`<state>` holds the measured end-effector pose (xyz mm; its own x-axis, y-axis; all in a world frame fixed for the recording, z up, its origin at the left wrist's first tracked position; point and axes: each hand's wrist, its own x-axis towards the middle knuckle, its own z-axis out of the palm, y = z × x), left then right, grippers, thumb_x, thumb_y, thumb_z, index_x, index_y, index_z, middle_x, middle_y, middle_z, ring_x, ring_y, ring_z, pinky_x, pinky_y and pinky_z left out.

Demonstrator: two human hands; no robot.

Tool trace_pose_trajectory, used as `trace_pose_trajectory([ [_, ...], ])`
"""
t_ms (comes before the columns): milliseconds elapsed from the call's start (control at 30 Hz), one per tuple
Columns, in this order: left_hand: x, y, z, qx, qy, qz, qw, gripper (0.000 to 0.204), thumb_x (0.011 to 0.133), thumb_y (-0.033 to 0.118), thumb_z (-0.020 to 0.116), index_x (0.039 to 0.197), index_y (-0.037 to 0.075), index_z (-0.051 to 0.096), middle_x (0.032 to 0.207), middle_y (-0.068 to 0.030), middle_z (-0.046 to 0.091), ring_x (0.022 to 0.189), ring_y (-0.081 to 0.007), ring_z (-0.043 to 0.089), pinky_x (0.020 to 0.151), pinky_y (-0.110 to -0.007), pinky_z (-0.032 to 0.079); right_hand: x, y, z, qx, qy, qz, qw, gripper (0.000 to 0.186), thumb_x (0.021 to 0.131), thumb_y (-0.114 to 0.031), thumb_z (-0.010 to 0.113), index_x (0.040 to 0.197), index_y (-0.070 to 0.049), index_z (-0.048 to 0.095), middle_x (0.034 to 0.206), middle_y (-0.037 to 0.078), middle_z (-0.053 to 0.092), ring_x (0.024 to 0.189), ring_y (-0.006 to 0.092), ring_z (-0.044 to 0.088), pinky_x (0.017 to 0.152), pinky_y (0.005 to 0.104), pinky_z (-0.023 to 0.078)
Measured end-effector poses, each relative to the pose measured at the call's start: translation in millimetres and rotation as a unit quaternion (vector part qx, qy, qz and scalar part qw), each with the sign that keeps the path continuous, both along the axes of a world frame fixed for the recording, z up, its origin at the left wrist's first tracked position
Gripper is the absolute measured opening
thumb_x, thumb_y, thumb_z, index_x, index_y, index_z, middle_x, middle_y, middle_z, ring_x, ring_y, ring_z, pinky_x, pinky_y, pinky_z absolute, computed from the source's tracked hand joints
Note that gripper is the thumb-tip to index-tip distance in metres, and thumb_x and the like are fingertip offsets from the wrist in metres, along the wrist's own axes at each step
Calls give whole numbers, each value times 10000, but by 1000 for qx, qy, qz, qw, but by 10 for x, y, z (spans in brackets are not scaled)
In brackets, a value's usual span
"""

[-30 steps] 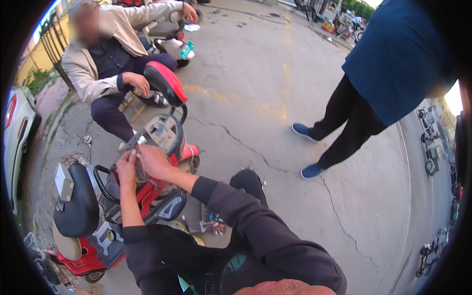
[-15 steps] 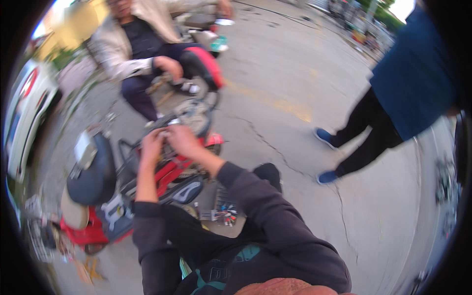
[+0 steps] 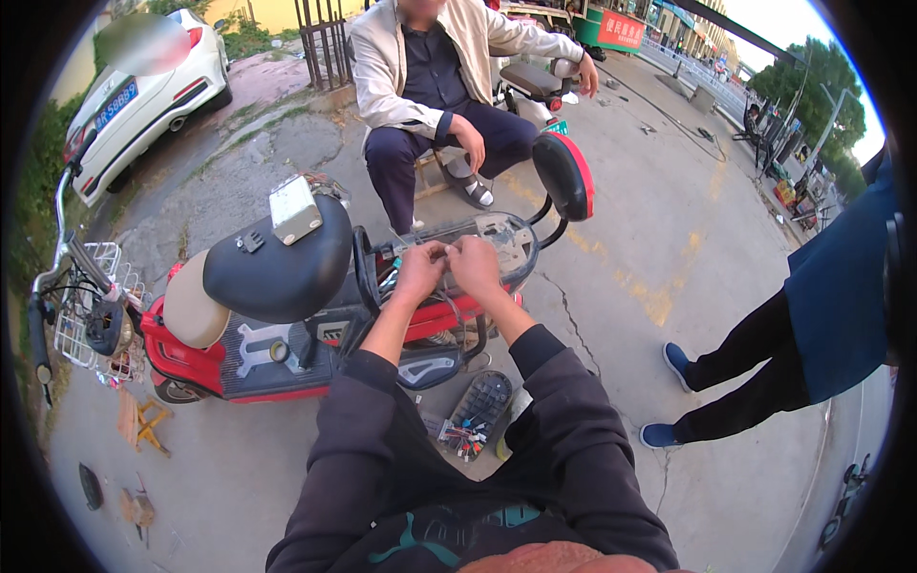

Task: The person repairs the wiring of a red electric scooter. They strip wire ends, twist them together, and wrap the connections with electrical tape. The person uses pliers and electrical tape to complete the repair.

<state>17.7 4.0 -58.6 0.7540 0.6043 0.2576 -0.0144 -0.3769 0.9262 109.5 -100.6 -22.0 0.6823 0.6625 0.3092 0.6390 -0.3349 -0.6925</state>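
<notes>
Above the uncovered rear deck of the red scooter, your left hand and right hand meet, fingers curled in and the tips drawn close together; whatever may be between them is too small and too covered to make out, so it cannot be told whether you have hold of a part. Just around them the dusty deck lies exposed with no cushion over it, and the red-edged backrest stands behind it on its bars, so the opening-up looks done. Working outward, the scooter stands crosswise before you on the concrete, its basket toward your left. On its black seat rest a pale metal box and, beside it, some small dark pieces, while a roll lies on the footboard. Near your knees, a dark ribbed tray-like piece carries a heap of coloured small parts. With these loose and the deck bare, you seem to be midway: the handwork at the deck is unfinished, and nothing is closed up yet. Beyond the scooter sits a person in a pale jacket; another, in blue, stands well off to your right.
</notes>
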Motion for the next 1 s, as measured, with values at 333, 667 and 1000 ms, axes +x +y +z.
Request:
trace_pose_trajectory([
  [333,72,-75,-4,75,25,56,995,277,912,18,684,1167,-16,580,884,-136,742,790,-183,733,702,-305,568,101,42,-155,9,35,-21,999,303,913,-239,661,791,23,754,698,208,699,702,379,705,691,480,536],
  [667,-23,-47,-37,73,-4,45,996,294,885,22,688,1148,-4,558,919,-148,742,827,-246,743,738,-349,572,-10,-76,-120,-73,-140,56,986,244,913,-126,595,1084,22,687,1041,243,685,989,399,684,841,470,561],
  [1000,55,-82,-160,181,-67,83,978,158,986,125,507,1086,21,574,947,-194,683,838,-329,639,787,-446,511,-9,41,111,-205,-326,74,920,145,819,-182,658,792,-62,734,869,155,710,873,334,696,706,459,581],
])
